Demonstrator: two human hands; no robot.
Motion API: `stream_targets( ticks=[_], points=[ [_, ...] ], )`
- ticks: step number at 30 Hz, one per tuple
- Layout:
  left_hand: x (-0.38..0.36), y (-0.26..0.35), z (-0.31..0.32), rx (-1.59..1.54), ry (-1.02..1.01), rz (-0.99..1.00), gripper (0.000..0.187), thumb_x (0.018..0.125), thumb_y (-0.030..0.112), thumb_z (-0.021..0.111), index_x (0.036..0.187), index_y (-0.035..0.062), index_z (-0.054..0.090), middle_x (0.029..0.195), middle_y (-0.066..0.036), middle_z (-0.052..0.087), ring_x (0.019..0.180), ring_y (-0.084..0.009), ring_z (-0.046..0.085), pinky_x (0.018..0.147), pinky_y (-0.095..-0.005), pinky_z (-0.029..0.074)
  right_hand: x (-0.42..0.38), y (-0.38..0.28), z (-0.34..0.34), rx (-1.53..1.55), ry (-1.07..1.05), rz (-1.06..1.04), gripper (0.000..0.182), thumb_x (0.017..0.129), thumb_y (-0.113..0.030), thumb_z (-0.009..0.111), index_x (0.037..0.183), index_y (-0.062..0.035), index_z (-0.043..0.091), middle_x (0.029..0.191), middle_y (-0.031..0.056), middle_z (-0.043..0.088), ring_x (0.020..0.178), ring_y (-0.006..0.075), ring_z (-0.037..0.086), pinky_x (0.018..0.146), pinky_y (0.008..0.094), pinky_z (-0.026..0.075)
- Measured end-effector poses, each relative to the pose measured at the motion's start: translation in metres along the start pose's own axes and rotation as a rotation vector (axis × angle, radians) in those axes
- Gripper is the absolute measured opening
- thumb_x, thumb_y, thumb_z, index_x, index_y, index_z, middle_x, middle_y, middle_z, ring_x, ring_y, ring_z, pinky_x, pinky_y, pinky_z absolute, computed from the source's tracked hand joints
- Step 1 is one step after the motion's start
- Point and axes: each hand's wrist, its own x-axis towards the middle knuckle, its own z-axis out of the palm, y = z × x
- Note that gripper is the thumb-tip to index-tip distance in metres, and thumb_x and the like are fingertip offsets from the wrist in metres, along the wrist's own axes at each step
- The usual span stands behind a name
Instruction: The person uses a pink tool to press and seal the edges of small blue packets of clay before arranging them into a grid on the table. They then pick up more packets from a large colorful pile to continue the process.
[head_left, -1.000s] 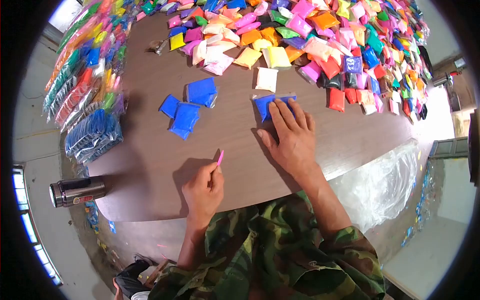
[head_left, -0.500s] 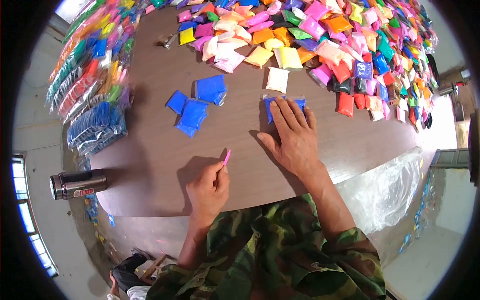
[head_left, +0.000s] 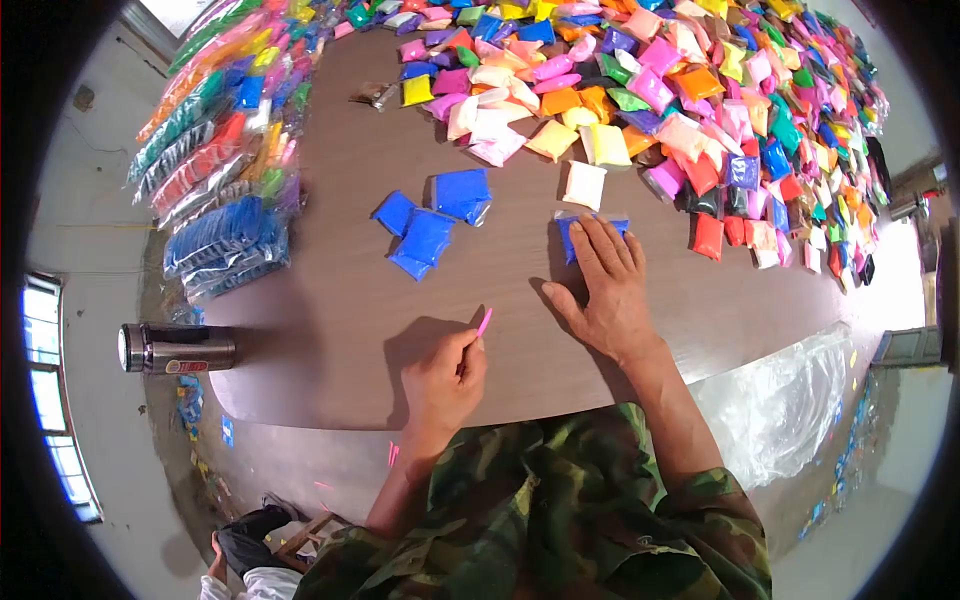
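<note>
My left hand [head_left: 445, 380] is closed near the table's front edge, pinching a thin pink stick [head_left: 485, 321] that points up and away. Farther right, my right hand [head_left: 615, 300] lies with fingers spread, its fingertips resting on a blue packet [head_left: 564, 238] that they partly cover. Just beyond that packet is a cream-white packet [head_left: 585, 186]. Several blue packets [head_left: 425, 238] lie overlapping or close together beyond my left hand, flat on the brown table [head_left: 520, 270].
A large heap of coloured packets [head_left: 690, 90] covers the table's far and right side. Bundled bags [head_left: 225, 235] are stacked at the left. A metal flask [head_left: 180, 348] lies at the left edge. Clear plastic [head_left: 770, 410] hangs at the front right. A seated person [head_left: 250, 545] shows at lower left.
The whole view has shifted, so the table and things on it appear farther right. Both hands keep nearly the same pose, the left still on the stick and the right on the packet.
</note>
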Motion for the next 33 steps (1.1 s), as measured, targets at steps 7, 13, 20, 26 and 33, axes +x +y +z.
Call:
stream_targets(
  ticks=[7,13,20,26,33],
  points=[
    [0.002,0.002,0.001,-0.059,0.058,0.025,0.009,0.095,0.005,0.081,0.102,0.0072,0.076,0.065,-0.006,0.062,0.053,-0.0119,0.057,0.051,-0.0294,0.046,0.006,-0.013,-0.013,-0.117,0.037,-0.042,0.068,0.095,-0.040,0.080,0.150,-0.0063,0.062,0.161,0.0171,0.054,0.151,0.0382,0.049,0.125,0.0603,0.033],
    [0.002,-0.005,-0.010,-0.376,0.162,-0.235,0.007,0.103,0.010,0.075,0.106,0.0039,0.072,0.073,0.000,0.067,0.058,-0.0059,0.056,0.051,-0.0261,0.044,0.046,-0.045,0.001,0.173,0.001,-0.334,0.051,0.090,-0.021,0.082,0.137,-0.0065,0.070,0.150,0.0153,0.063,0.141,0.0363,0.058,0.113,0.0523,0.048],
    [0.007,-0.003,-0.018,-0.660,0.273,-0.515,0.012,0.109,0.013,0.069,0.111,0.0017,0.068,0.075,0.002,0.062,0.060,-0.0032,0.052,0.050,-0.0220,0.040,0.084,-0.105,0.065,0.227,0.047,-0.306,0.052,0.089,-0.022,0.084,0.135,-0.0026,0.069,0.146,0.0160,0.065,0.138,0.0372,0.061,0.111,0.0501,0.052],
    [0.008,-0.002,-0.020,-0.670,0.253,-0.481,0.014,0.111,0.016,0.068,0.111,0.0022,0.068,0.074,0.001,0.061,0.056,-0.0035,0.050,0.049,-0.0221,0.039,0.065,-0.087,0.064,0.288,0.087,-0.316,0.046,0.091,-0.014,0.081,0.133,-0.0002,0.069,0.141,0.0161,0.066,0.131,0.0371,0.065,0.109,0.0484,0.054],
    [0.007,-0.003,-0.018,-0.624,0.200,-0.417,0.011,0.109,0.010,0.070,0.110,-0.0003,0.068,0.076,0.004,0.062,0.064,-0.0019,0.051,0.055,-0.0221,0.039,-0.024,-0.062,-0.013,0.189,-0.055,-0.316,0.046,0.087,-0.008,0.076,0.133,-0.0008,0.071,0.144,0.0162,0.065,0.134,0.0371,0.063,0.112,0.0490,0.052]
  ],
)
